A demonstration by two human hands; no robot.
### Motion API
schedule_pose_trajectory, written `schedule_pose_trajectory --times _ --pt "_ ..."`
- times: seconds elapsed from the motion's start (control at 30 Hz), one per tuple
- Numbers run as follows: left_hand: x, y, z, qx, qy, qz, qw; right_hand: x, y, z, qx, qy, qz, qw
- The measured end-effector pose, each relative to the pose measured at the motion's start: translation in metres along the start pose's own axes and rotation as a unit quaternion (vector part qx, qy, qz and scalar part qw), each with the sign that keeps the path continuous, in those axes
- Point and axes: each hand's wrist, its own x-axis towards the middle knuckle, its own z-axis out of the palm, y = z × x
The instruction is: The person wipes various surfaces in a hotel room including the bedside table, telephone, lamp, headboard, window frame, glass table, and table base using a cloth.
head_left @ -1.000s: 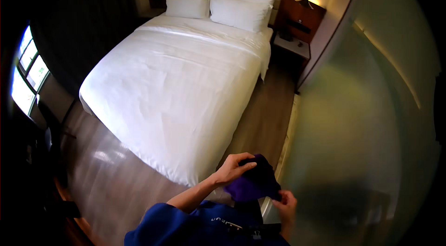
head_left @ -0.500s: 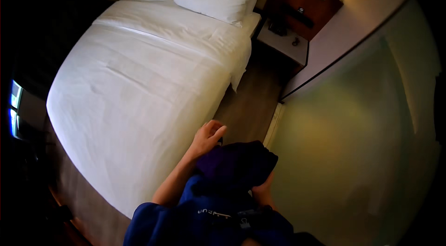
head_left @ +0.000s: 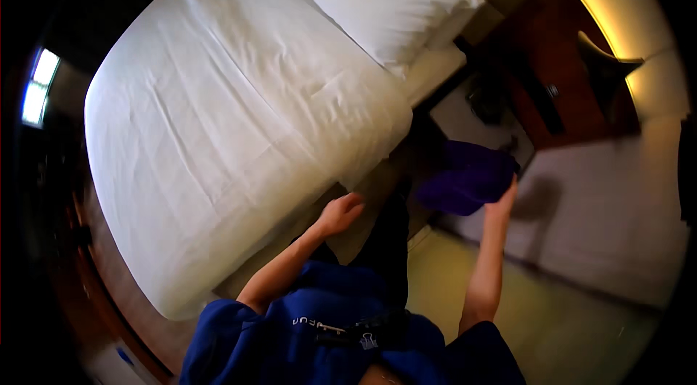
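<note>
A bunched dark purple cloth point(head_left: 468, 178) hangs from my right hand point(head_left: 502, 198), which grips it by its right side. My right arm is stretched forward, so the cloth is in front of the bedside table and hides part of it. My left hand point(head_left: 341, 213) is in the air beside the near right edge of the white-covered bed point(head_left: 239, 109). Nothing shows in it, and its fingers are loosely bent, slightly blurred.
White pillows point(head_left: 385, 3) lie at the bed's head. The bedside table point(head_left: 465, 112) carries dark items, below a wood panel with a hanging lamp point(head_left: 608, 69). To the right are a pale wall point(head_left: 602, 203) and a frosted panel point(head_left: 537, 312).
My right hand has carried the purple cloth from close to my body out toward the bedside table. My left hand is now apart from the cloth. The view has turned and moved nearer the table.
</note>
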Motion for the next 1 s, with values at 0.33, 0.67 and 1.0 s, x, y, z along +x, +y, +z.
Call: schedule_pose_trajectory --times 0.33,0.67,1.0 --pt "0.012 -0.045 0.028 0.075 0.276 -0.407 0.867 0.220 0.028 -0.151 -0.874 0.023 -0.096 0.476" --pt "0.102 -0.088 -0.009 -0.182 0.652 -0.349 0.648 0.297 0.181 0.039 -0.623 -0.151 -0.018 0.767" --pt "0.112 -0.081 -0.016 -0.153 0.626 -0.350 0.680 0.297 0.191 0.054 -0.562 -0.178 0.171 0.790"
